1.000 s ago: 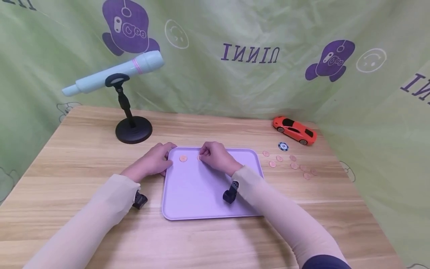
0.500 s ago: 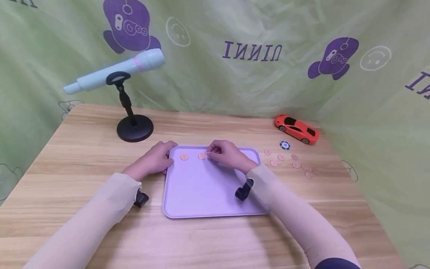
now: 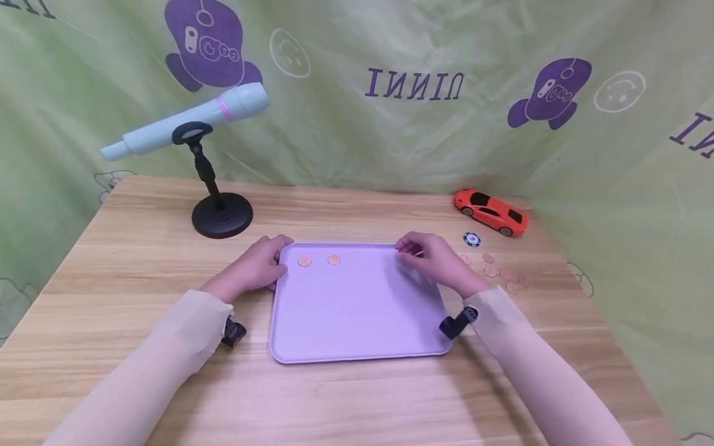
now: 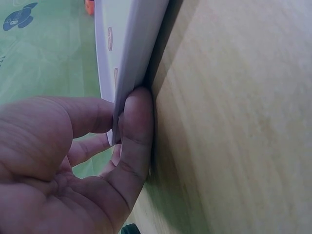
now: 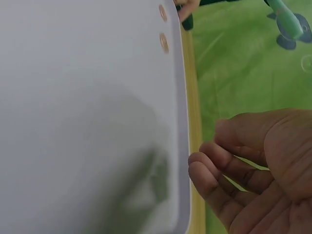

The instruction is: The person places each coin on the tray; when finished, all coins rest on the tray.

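1. The wooden table (image 3: 357, 396) bears a lilac tray (image 3: 357, 316) at its middle.
2. The left hand (image 3: 253, 266) pinches the tray's far left corner, thumb under the rim and fingers (image 4: 87, 117) curled over it in the left wrist view.
3. The right hand (image 3: 437, 260) hovers above the tray's far right corner with fingers (image 5: 214, 165) loosely curled; it seems to hold nothing, though the head view is too small to be sure.
4. Two orange coins (image 3: 319, 260) lie side by side on the tray near its far edge, close to the left hand.
5. More coins (image 3: 502, 272) lie scattered on the table just right of the right hand.
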Available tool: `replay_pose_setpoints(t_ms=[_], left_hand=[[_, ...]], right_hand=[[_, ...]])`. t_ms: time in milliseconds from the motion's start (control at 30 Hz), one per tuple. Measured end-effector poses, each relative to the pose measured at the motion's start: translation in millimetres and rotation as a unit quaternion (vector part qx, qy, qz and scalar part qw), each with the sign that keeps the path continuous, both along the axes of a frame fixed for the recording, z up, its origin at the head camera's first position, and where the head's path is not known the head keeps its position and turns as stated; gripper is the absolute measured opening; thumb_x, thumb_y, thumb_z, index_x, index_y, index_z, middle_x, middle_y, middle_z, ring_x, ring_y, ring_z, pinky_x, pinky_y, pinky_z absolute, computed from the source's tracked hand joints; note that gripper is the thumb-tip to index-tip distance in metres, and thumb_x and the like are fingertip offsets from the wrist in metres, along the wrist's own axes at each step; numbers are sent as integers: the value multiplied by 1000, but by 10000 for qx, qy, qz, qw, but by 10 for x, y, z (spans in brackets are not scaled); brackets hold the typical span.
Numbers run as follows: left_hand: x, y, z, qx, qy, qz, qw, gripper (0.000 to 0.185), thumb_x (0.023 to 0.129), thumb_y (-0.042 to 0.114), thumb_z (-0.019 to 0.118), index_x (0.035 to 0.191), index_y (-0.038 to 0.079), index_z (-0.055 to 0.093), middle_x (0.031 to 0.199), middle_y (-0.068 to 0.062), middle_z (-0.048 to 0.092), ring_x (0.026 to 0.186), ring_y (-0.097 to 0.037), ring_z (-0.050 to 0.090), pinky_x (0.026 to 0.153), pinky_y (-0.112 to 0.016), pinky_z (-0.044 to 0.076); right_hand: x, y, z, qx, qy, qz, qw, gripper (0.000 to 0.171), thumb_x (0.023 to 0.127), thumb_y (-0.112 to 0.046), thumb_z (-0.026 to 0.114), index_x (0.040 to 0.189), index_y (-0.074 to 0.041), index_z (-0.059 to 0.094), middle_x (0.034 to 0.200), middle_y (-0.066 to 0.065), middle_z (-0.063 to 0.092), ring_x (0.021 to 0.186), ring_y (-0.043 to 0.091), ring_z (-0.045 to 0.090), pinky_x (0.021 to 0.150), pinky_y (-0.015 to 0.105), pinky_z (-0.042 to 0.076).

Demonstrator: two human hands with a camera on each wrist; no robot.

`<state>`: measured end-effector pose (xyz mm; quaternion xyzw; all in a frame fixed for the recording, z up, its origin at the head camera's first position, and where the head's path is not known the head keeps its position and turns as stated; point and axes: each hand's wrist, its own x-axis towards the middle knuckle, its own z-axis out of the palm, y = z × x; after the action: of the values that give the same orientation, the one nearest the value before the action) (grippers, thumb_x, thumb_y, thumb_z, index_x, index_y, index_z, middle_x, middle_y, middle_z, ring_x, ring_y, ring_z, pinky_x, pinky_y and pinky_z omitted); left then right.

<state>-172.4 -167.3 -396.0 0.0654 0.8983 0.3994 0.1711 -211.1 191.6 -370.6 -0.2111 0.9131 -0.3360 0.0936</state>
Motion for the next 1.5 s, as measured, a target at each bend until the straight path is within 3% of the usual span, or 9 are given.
replay_pose_setpoints(t_ms=[333,500,867,1500], left_hand=[[8,11,10,24,-21,4,10000,56,99,-2,55,153,-4,42,120,-29,46,77,-22,65,60,-30,64],[11,7,17,0,-54,23,10000,55,99,-1,55,153,-3,42,119,-28,46,78,-22,64,60,-29,64],[24,5,3,29,44,61,10000,55,98,-2,55,152,-4,43,119,-29,47,77,-22,65,59,-29,63],[26,2,2,25,96,73,9999,53,98,-3,55,151,-5,44,116,-28,47,73,-21,63,58,-29,63]], right_hand=[[105,620,-111,426,341,-642,9964,19,98,-5,69,115,3,71,108,20,74,100,31,70,94,51,62],[127,779,-137,685,402,-692,9944,23,96,-3,71,117,5,69,111,23,73,103,35,70,95,54,61],[127,870,-178,1286,461,-619,9887,18,96,-4,70,113,4,71,107,20,73,101,34,70,94,55,60],[92,846,-183,1387,284,-919,9857,17,97,-4,68,113,3,70,107,20,73,99,32,69,93,53,60]])
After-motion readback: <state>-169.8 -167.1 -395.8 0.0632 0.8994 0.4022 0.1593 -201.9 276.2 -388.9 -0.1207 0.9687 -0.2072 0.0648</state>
